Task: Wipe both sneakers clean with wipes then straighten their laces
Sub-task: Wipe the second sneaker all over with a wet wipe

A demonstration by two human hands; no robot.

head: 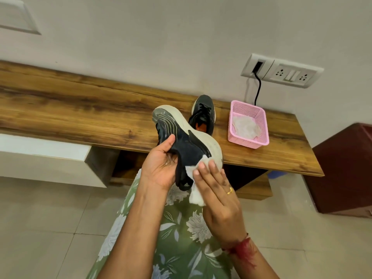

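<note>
Pink basket (261, 125), green floral dress (181, 238)

On the shelf (80, 101) a sneaker (203, 115) stands left of a basket (247, 142) holding, seemingly, wipes (245, 127).

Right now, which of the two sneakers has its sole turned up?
The sneaker gripped by the left hand, its pale sole facing up under the wipe. The other sneaker stands upright on the wooden shelf, laces on top.

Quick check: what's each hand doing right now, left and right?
Left hand: closed, gripping the raised sneaker by its upper.
Right hand: open, flat fingers pressing a white wipe against that sneaker's heel.
</note>
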